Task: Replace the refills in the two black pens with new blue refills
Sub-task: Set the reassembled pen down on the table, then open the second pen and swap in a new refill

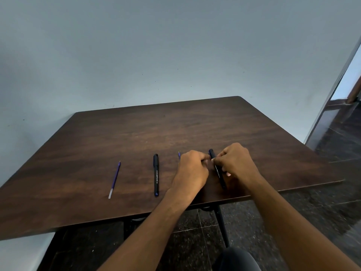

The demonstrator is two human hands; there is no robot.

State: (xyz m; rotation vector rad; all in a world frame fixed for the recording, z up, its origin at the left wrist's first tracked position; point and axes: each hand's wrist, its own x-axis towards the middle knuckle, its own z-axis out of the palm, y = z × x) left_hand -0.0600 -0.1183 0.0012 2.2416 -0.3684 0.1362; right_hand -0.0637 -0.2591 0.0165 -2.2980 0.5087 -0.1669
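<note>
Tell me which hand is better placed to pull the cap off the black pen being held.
Probably the left hand: its fingers meet the held pen near the capped far end, while the right hand grips the barrel and can steady it.

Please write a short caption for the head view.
Both hands grip one black pen on the brown wooden table.

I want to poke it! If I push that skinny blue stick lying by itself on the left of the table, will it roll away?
Probably, yes. The blue refill looks like a thin round tube lying flat on the smooth table, so a sideways nudge would likely send it rolling. It looks very light, so even a soft poke should move it. Being so slender, it may bend a little if pressed.
</note>
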